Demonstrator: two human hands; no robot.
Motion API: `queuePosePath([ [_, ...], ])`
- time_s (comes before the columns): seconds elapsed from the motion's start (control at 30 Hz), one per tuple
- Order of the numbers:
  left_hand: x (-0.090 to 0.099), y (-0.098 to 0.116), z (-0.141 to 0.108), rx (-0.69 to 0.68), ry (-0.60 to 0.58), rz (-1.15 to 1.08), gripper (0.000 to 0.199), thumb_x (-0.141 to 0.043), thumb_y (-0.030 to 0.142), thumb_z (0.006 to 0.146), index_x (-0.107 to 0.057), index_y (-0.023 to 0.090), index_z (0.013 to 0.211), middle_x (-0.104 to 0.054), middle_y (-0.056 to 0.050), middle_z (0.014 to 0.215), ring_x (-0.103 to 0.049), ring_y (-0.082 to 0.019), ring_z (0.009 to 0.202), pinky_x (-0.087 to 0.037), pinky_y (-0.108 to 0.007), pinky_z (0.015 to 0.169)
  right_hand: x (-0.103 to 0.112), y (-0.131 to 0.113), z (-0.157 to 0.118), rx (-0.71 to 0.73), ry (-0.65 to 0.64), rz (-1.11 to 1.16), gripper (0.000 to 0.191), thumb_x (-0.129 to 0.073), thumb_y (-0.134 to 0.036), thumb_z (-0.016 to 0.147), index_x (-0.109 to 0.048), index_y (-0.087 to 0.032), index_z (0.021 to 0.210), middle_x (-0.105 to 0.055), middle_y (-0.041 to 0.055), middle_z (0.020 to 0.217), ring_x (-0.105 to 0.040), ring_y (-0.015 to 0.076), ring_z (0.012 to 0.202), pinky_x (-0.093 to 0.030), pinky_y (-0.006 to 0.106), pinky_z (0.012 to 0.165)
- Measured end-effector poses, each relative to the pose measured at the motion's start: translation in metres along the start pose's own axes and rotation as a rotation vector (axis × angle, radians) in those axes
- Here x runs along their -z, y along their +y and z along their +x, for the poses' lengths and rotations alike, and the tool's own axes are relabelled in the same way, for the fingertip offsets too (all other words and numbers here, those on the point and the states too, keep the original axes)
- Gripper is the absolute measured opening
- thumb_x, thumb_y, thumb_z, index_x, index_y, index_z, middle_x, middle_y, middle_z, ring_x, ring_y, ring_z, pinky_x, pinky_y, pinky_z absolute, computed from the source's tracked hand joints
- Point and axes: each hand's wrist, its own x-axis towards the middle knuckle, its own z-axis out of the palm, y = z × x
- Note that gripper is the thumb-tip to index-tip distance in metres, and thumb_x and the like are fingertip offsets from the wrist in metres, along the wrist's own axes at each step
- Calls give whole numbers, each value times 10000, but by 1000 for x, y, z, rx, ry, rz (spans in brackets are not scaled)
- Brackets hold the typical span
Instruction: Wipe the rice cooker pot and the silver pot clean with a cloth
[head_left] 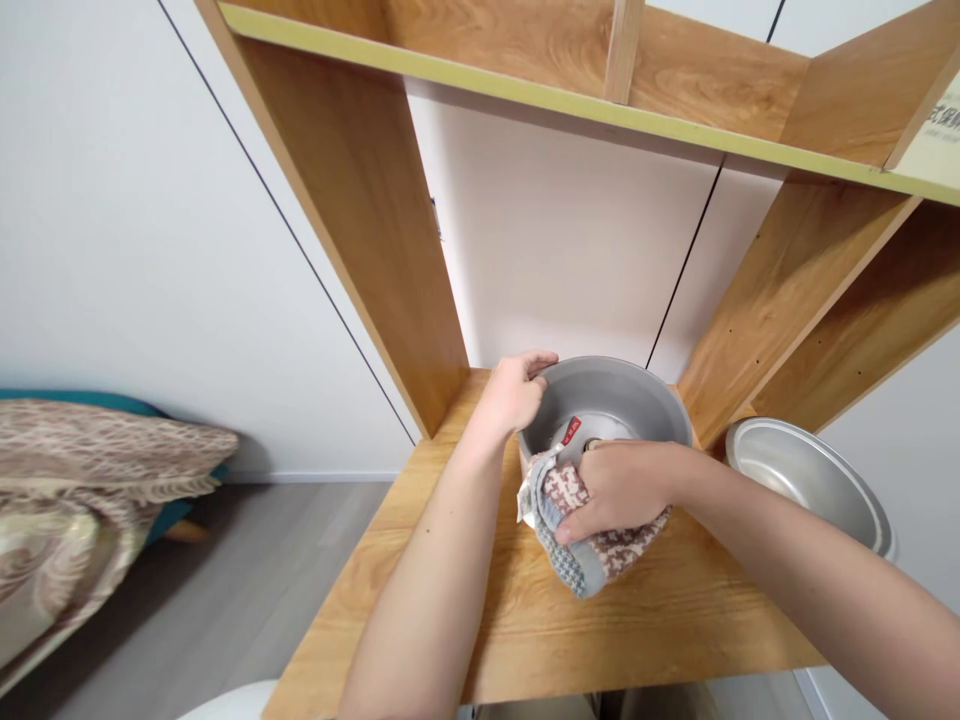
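A round grey metal pot (615,385) stands on the wooden desk, its hollow inside facing up. My left hand (517,388) is closed on its far left rim, with the fingertips laid over the edge. My right hand (626,485) clasps a patterned cloth (574,560), pink-brown on one side and grey on the other, with a small red tag. The cloth is draped over the near rim and hides that part of the pot. Some right fingers reach inside the pot and are partly out of sight.
Right of the pot, an oval silver metal basin (795,470) rests by the desk's edge, partly behind my right forearm. Wooden uprights and a shelf (525,85) frame the wooden desk (510,650). A seat with a brown patterned blanket (97,470) is at left.
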Motion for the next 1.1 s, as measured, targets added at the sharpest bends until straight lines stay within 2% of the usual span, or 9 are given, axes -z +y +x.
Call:
queuePosePath([
  [0.1,0,0,-1,-3,-2,-2,509,-644,19,821,-889,185,1235,-883,-134,1526,-771,-329,1556,-504,-525,1445,2,0,0,9,-61,-10,710,-723,-789,1085,-943,-116,1124,-866,129,979,-773,275,893,-523,353,762],
  [0.3,0,1,-1,-5,-4,1,517,-626,4,836,-882,179,1250,-887,-130,1520,-776,-320,1549,-504,-518,1445,2,-6,-5,-13,-23,-52,737,-701,-772,1119,-934,-83,1237,-888,178,1073,-804,330,1021,-498,380,798],
  [0.43,0,1,0,-3,-2,4,507,-622,1,848,-884,180,1245,-891,-129,1512,-775,-312,1551,-506,-508,1444,3,-1,-5,-6,-65,-31,734,-729,-782,1098,-937,-92,1241,-878,146,1019,-791,294,936,-505,359,758],
  [0.6,1,1,-1,-7,-3,1,495,-634,3,843,-885,193,1225,-892,-119,1512,-777,-311,1549,-499,-521,1448,1,4,-3,-13,-87,-17,848,-727,-872,1059,-932,-71,1245,-854,123,972,-747,265,854,-497,350,715],
  [0.73,1,2,-1,1,0,-6,500,-634,5,836,-885,191,1225,-891,-126,1512,-771,-320,1557,-502,-520,1446,0,1,-7,-40,-42,-33,855,-715,-852,1076,-917,-49,1289,-862,150,1019,-753,292,888,-456,375,694],
  [0.83,1,3,-2,5,-1,-3,508,-634,10,828,-888,191,1230,-893,-129,1506,-768,-330,1563,-501,-532,1449,1,0,-6,-28,-63,-25,846,-697,-875,1077,-925,-79,1253,-871,153,1053,-775,305,945,-489,374,731],
  [0.93,1,3,-2,3,-2,3,509,-628,14,833,-888,193,1232,-891,-131,1511,-767,-332,1564,-506,-540,1446,4,1,-3,-5,-97,-20,760,-699,-836,1093,-932,-119,1193,-879,148,1082,-792,307,995,-533,367,811],
  [1.1,2,2,-2,-8,-3,16,490,-659,40,833,-890,208,1230,-893,-122,1507,-771,-339,1559,-499,-553,1451,5,-3,-4,8,-85,-47,790,-639,-826,1134,-927,-94,1206,-882,167,1055,-796,321,979,-521,389,811],
])
